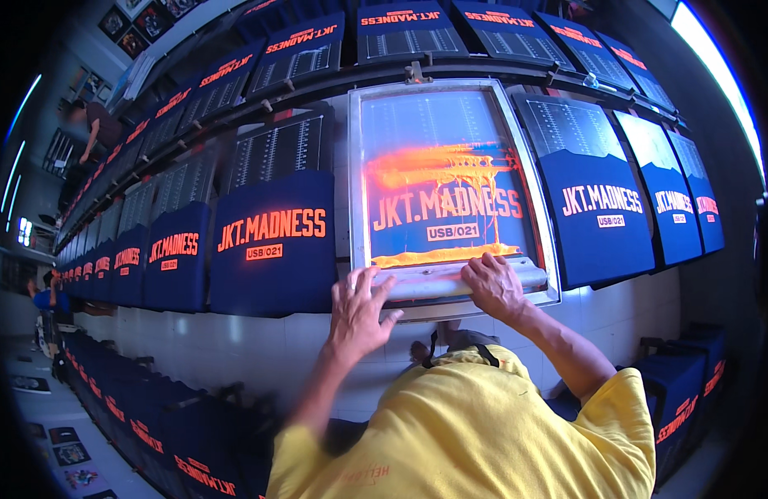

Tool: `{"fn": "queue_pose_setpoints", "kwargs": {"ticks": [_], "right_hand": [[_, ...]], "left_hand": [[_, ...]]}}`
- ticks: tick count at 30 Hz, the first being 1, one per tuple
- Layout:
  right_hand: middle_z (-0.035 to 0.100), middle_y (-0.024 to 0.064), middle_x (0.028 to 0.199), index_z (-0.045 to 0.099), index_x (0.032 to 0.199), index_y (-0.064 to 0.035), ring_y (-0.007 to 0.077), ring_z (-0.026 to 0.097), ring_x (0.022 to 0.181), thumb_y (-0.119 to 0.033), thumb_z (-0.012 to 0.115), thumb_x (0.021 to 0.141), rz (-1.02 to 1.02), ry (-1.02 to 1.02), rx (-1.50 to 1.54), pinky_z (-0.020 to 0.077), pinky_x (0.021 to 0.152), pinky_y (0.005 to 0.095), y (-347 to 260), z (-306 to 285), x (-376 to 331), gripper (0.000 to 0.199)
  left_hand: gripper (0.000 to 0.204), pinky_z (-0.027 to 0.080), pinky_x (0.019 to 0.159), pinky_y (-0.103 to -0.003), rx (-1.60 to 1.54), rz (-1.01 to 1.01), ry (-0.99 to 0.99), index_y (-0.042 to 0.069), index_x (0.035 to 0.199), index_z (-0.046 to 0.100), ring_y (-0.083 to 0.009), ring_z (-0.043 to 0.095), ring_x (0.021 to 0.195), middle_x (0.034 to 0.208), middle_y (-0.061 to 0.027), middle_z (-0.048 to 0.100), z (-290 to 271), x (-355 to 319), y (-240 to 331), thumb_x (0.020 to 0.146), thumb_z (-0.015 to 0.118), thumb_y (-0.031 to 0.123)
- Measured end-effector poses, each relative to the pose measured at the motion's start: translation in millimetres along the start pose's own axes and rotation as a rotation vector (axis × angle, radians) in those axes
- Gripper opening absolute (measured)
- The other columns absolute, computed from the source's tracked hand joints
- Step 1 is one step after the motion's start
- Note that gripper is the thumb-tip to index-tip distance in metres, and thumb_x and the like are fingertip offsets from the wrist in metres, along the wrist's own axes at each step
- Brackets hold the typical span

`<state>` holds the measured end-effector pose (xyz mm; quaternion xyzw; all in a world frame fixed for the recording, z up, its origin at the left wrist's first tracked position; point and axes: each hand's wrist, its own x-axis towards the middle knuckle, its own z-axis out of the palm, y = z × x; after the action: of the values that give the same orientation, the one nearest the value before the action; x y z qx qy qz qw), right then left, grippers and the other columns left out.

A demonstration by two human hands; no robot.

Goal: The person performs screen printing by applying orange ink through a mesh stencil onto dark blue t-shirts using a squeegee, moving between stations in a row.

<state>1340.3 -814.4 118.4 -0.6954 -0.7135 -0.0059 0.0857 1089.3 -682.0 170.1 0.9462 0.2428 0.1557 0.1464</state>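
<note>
In the head view, one squeegee (426,284) lies in one screen frame's (356,166) near end. Your right hand (494,287) curls over it; your left hand (356,312) spreads by its left end. Orange ink (401,167) obscures some mesh (434,121); three navy shirts (602,254) sit rightward.

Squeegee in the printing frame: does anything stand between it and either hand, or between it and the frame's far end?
Nothing visible does: the right hand is on the squeegee, the left hand at its left end. Toward the frame's far end, only orange ink lies on the mesh.
</note>
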Motion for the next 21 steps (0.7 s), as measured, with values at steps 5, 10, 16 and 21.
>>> {"fn": "queue_pose_setpoints", "kwargs": {"ticks": [5, 10, 16, 21], "right_hand": [[0.059, 0.0059, 0.100, 0.058, 0.104, -0.0080, 0.0238, 0.055, 0.097, -0.011, 0.064, 0.075, 0.000, -0.003, -0.031, 0.0439, 0.083, 0.0364, 5.9, -8.6, 1.5, 0.029], [0.059, 0.0083, 0.104, 0.058, 0.099, -0.0072, 0.0271, 0.056, 0.101, -0.008, 0.067, 0.069, 0.151, 0.010, -0.032, 0.0444, 0.087, 0.0389, 41.5, -25.4, -37.6, 0.031], [0.061, 0.0084, 0.098, 0.059, 0.094, -0.0062, 0.0297, 0.057, 0.099, -0.004, 0.068, 0.065, 0.195, 0.060, 0.020, 0.0500, 0.082, 0.0446, 52.6, -3.7, -55.3, 0.031], [0.061, 0.0095, 0.098, 0.059, 0.096, -0.0037, 0.0294, 0.058, 0.098, -0.004, 0.067, 0.065, 0.207, 0.009, 0.042, 0.0503, 0.084, 0.0421, 49.2, -8.2, -62.1, 0.032]], "left_hand": [[0.041, 0.044, 0.092, -0.043, 0.178, 0.062, -0.143, -0.002, 0.105, 0.062, -0.0326, 0.055, 0.106, 0.109, -0.0161, 0.056, 29.8, 13.4, -35.5, 0.066, 0.070, 0.009], [0.039, 0.052, 0.087, -0.041, 0.155, -0.038, -0.156, -0.006, 0.101, 0.059, -0.0328, 0.057, 0.103, 0.105, -0.0165, 0.057, 51.1, 6.9, -33.0, 0.063, 0.067, 0.003], [0.033, 0.054, 0.086, -0.040, 0.137, -0.047, -0.061, -0.005, 0.101, 0.061, -0.0337, 0.063, 0.101, 0.108, -0.0190, 0.063, 68.0, -0.9, -37.5, 0.068, 0.061, -0.002], [0.030, 0.053, 0.091, -0.039, 0.100, -0.025, -0.011, -0.004, 0.102, 0.063, -0.0325, 0.065, 0.105, 0.108, -0.0183, 0.067, 65.8, -9.3, -34.7, 0.072, 0.059, -0.003]]}}
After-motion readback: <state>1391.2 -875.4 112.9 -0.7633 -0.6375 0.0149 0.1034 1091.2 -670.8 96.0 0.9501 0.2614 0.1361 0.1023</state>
